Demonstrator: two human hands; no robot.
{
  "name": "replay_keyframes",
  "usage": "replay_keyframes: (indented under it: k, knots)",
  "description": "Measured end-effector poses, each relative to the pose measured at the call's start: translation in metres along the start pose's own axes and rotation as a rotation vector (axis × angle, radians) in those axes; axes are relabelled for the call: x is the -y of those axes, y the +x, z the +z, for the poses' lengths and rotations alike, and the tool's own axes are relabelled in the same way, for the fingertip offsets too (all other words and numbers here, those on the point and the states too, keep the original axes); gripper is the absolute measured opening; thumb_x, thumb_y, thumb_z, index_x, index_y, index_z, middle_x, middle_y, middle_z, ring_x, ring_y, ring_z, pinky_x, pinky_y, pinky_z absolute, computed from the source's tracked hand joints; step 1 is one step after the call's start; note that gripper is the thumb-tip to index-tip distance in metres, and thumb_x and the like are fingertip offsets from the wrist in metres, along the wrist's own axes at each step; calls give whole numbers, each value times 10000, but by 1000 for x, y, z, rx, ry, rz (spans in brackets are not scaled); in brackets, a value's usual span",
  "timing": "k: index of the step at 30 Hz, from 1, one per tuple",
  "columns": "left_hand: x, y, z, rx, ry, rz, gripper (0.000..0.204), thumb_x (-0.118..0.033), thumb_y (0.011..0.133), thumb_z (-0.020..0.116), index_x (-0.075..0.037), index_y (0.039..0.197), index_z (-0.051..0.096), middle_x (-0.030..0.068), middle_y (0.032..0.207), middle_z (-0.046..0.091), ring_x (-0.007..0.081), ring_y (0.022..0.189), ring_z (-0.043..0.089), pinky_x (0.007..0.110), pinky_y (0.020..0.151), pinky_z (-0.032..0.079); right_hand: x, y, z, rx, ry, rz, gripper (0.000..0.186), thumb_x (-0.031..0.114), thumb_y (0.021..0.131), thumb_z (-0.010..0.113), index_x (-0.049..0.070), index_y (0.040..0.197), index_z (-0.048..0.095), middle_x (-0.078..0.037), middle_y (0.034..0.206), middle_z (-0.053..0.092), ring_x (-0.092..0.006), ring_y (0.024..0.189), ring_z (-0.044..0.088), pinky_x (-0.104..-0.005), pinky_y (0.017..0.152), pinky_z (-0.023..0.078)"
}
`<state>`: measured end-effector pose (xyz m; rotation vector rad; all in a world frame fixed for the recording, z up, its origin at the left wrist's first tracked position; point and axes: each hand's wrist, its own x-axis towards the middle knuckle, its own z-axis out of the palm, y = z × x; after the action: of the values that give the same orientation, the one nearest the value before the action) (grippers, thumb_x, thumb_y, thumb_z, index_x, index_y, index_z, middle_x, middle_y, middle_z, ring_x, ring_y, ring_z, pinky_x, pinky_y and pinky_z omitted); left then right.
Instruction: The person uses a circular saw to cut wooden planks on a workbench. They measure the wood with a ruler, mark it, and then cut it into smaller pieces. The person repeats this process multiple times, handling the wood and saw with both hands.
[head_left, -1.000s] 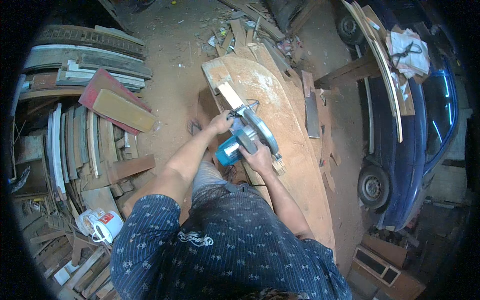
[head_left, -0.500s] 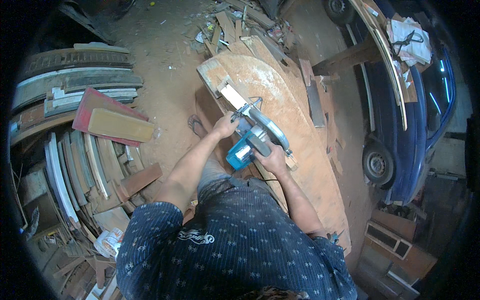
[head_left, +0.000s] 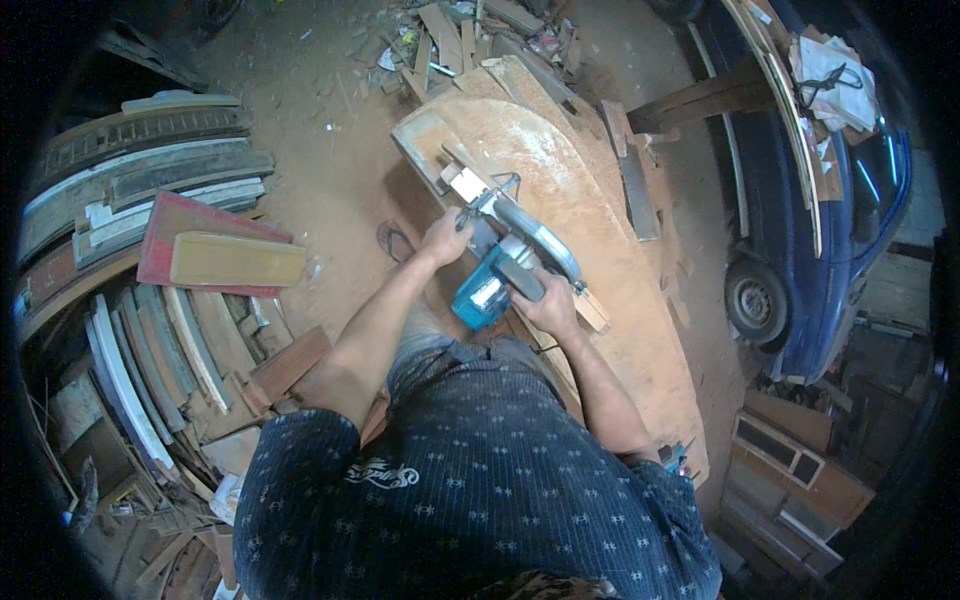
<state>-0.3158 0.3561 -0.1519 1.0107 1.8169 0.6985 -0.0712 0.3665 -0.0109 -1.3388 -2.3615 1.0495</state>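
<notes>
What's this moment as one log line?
left hand: on front of teal-grey circular saw; right hand: on dark handle; saw: over pale narrow wooden strip; surface: tan wooden board

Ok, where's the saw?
Head view, centre: the saw is over the pale strip on the big board, held by the left hand and right hand.

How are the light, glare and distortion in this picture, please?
Head view: dim at lower right, black corners; head view: planks at left look bowed; head view: glare streaks on the blue car's window; head view: teal saw fairly sharp.
</notes>
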Motion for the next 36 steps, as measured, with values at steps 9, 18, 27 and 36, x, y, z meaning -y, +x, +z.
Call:
replay_keyframes:
  k: [9,18,27,36]
  knots:
    - [7,19,-35,-33,-16,-4,490,-397,935,606,-82,1309,567,237,1187,693,443,1134,641,505,983,495,23,35,16,3,17,-5,356,313,796,818,-5,914,707,-259,831,688,-438,794,679,-467,713,532]
    - [-5,25,-77,-1,-6,-20,427,-355,928,638,-51,1226,606,245,1144,699,423,1114,660,483,955,505,32,61,31,26,50,16,409,329,783,818,-5,1003,731,-262,859,715,-436,822,704,-473,761,558]
    - [24,46,-87,-44,-86,34,386,-298,913,673,-36,1186,598,226,1082,704,417,1060,671,462,912,513,45,77,44,18,42,-22,429,363,776,814,-1,990,738,-263,830,711,-438,801,702,-484,741,559]
    - [48,74,-93,-55,-40,38,410,-298,927,666,-42,1241,602,208,1128,711,380,1084,683,457,924,517,53,93,54,-10,41,-2,436,383,782,808,1,983,743,-262,830,712,-433,770,703,-482,721,564]
